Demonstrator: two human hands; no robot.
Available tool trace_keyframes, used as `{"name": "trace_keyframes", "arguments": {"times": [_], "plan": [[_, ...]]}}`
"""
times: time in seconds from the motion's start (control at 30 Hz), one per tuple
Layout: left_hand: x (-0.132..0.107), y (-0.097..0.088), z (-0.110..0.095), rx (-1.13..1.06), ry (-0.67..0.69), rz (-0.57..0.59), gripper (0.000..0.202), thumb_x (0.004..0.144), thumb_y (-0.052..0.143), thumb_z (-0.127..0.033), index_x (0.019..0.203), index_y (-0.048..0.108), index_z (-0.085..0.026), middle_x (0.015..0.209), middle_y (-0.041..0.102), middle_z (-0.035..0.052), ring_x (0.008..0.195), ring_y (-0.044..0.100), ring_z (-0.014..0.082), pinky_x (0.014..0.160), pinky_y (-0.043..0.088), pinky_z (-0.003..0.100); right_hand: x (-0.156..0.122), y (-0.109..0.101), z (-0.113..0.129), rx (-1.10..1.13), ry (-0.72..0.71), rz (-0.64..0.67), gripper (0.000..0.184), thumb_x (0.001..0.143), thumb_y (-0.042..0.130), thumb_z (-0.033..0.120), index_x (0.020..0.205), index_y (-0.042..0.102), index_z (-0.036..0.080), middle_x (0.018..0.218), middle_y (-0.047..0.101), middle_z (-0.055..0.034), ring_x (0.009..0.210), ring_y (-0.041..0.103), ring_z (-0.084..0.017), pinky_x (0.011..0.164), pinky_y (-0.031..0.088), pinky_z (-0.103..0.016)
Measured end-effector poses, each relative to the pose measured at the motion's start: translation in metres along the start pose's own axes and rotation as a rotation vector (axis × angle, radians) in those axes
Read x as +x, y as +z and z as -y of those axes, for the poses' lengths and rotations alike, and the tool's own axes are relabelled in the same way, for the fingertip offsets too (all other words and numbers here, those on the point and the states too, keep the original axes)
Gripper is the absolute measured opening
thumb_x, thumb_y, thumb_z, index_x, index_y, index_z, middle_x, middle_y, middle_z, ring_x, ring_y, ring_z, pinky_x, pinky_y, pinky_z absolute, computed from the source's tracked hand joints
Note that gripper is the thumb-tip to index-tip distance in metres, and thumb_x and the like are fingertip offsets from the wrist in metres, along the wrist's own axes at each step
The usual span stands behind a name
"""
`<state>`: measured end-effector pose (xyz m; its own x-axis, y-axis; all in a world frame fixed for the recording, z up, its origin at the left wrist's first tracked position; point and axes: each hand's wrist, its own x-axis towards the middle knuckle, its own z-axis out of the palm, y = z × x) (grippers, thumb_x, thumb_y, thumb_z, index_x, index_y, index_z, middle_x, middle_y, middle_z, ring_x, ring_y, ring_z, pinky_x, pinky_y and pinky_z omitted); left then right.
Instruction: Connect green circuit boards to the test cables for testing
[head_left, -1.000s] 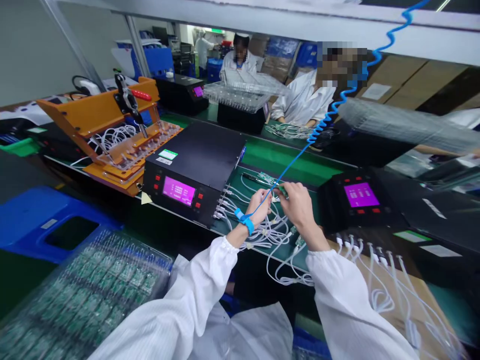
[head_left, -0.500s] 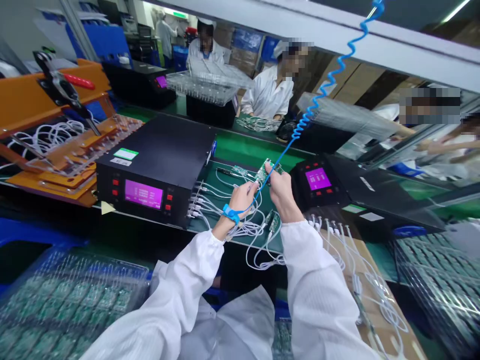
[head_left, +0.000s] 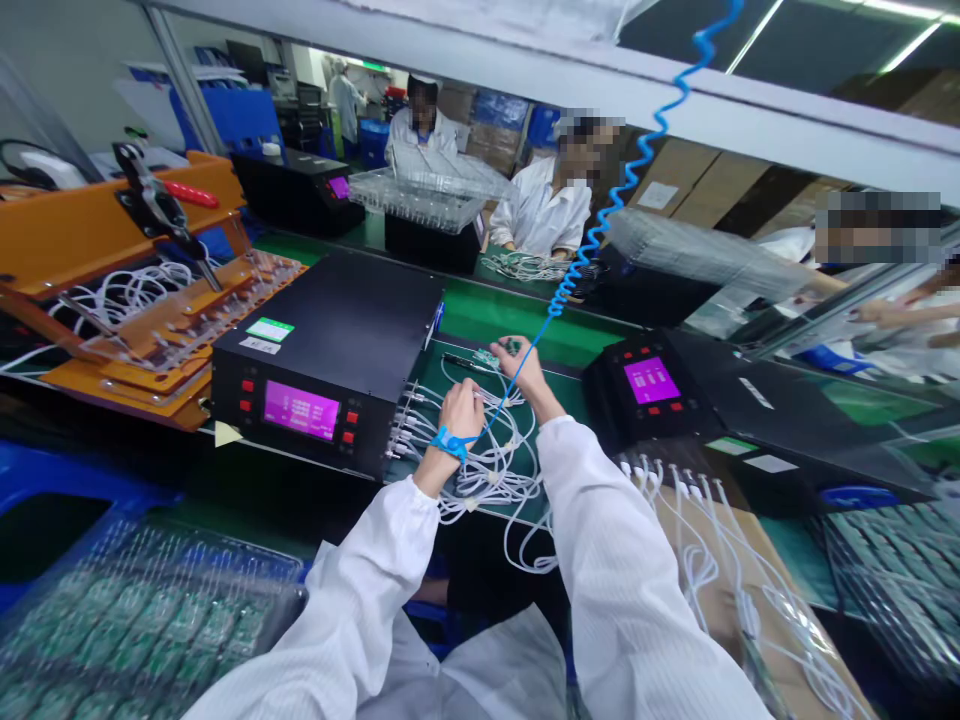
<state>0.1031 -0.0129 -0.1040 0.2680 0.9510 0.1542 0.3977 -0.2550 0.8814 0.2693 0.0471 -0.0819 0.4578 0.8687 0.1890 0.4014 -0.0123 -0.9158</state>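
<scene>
Green circuit board shows between the fingertips of my right hand; I read that hand as pinching it, though most of it is hidden behind the fingers. Just left of those fingertips lie an other board and a black pen-shaped tool. My left hand sits nearer the body and to the left, fingers drawn together over the white cables; from here I cannot tell whether a plug is in that pinch.

To handle this well, I would grip the board by its edges only, keep the left fingertips low to steady the cables, and leave room between the 2 boards so they don't scrape. The blue coiled cord drops across the right wrist to the wrist strap on the left, so I'd keep its slack clear of both hands.

Against 0.5 s ago, the right hand has shifted left, close to the board lying there; then it held its board up in plain sight, now mostly covered. The left fingertips, then close against the right hand, now stand slightly apart from it.
</scene>
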Motion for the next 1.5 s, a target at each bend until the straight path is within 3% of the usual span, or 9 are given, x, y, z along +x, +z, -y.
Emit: {"name": "trace_keyframes", "arguments": {"times": [0.1,0.2,0.4,0.57,0.83,1.07,1.27,1.37,1.5], "plan": [[-0.003,-0.007,0.0,0.018,0.009,-0.01,0.008,0.09,0.062,-0.014,0.084,0.063,-0.02,0.103,0.065,0.0139,0.117,0.061,0.032,0.111,0.046,0.049,0.001,0.036,0.006,-0.578,-0.268,0.254,0.027,0.09,0.075,0.025,0.115,0.069,0.016,0.117,0.075,-0.0128,0.108,0.07,-0.025,0.094,0.055,-0.035],[-0.003,-0.013,-0.001,-0.024,-0.01,-0.035,0.011,0.089,0.065,-0.016,0.1,0.068,-0.018,0.113,0.064,0.0153,0.118,0.061,0.0309,0.114,0.046,0.05,0.002,0.053,0.015,-0.921,-0.38,0.436,0.029,0.093,0.066,0.013,0.122,0.069,0.017,0.127,0.071,-0.0166,0.115,0.069,-0.029,0.093,0.053,-0.035],[0.019,-0.01,-0.006,-0.278,-0.183,-0.119,0.043,0.104,0.046,-0.025,0.143,0.047,-0.01,0.139,0.053,0.0251,0.081,0.071,0.0151,0.083,0.061,0.034,-0.008,0.021,0.017,-0.779,-0.583,0.454,0.029,0.094,0.051,0.012,0.117,0.068,0.017,0.12,0.069,-0.0147,0.103,0.07,-0.024,0.089,0.053,-0.034],[0.034,0.0,-0.018,-0.455,-0.221,-0.104,0.031,0.108,0.037,-0.035,0.105,0.061,-0.015,0.084,0.066,0.0055,0.059,0.064,0.0129,0.057,0.053,0.025,-0.031,-0.02,0.014,-0.539,-0.722,0.318,0.024,0.096,0.048,0.023,0.111,0.065,0.018,0.105,0.071,-0.0127,0.096,0.07,-0.026,0.086,0.055,-0.038],[0.014,0.002,-0.032,-0.322,-0.039,-0.201,0.045,0.105,0.046,-0.038,0.064,0.045,-0.021,0.063,0.043,-0.0023,0.07,0.052,0.0163,0.072,0.044,0.028,-0.05,-0.03,0.014,-0.656,-0.733,0.136,0.034,0.103,0.042,0.04,0.11,0.071,0.023,0.106,0.076,-0.0124,0.08,0.072,-0.025,0.065,0.048,-0.032],[0.01,0.009,-0.042,-0.111,0.012,-0.187,0.033,0.1,0.061,-0.046,0.079,0.063,-0.021,0.082,0.054,0.0045,0.083,0.059,0.0221,0.089,0.049,0.035,-0.031,-0.045,0.028,-0.255,-0.484,-0.223,0.044,0.095,0.056,0.064,0.088,0.063,0.021,0.073,0.066,-0.0034,0.064,0.058,-0.02,0.066,0.046,-0.032],[0.034,0.015,-0.047,0.028,0.076,-0.055,0.019,0.102,0.059,-0.034,0.1,0.073,-0.022,0.098,0.061,0.0088,0.095,0.062,0.0242,0.095,0.051,0.034,-0.028,-0.033,0.037,0.163,-0.261,-0.173,0.051,0.08,0.074,0.068,0.074,0.056,0.021,0.062,0.05,0.0059,0.057,0.044,-0.012,0.055,0.039,-0.026],[0.035,0.02,-0.045,0.099,0.073,-0.019,0.024,0.105,0.052,-0.033,0.103,0.073,-0.021,0.104,0.061,0.0111,0.1,0.062,0.0254,0.096,0.05,0.036,-0.012,-0.027,0.027,0.36,0.003,-0.202,0.05,0.079,0.081,0.06,0.068,0.051,0.022,0.055,0.047,0.0069,0.05,0.041,-0.01,0.046,0.035,-0.024],[0.029,0.021,-0.034,0.182,0.028,0.021,0.025,0.105,0.051,-0.032,0.1,0.072,-0.019,0.107,0.061,0.0137,0.099,0.066,0.0273,0.092,0.052,0.037,0.017,-0.034,0.009,0.546,0.309,-0.455,0.04,0.091,0.074,0.037,0.069,0.043,0.024,0.054,0.047,0.0082,0.046,0.043,-0.008,0.043,0.039,-0.02]]}}
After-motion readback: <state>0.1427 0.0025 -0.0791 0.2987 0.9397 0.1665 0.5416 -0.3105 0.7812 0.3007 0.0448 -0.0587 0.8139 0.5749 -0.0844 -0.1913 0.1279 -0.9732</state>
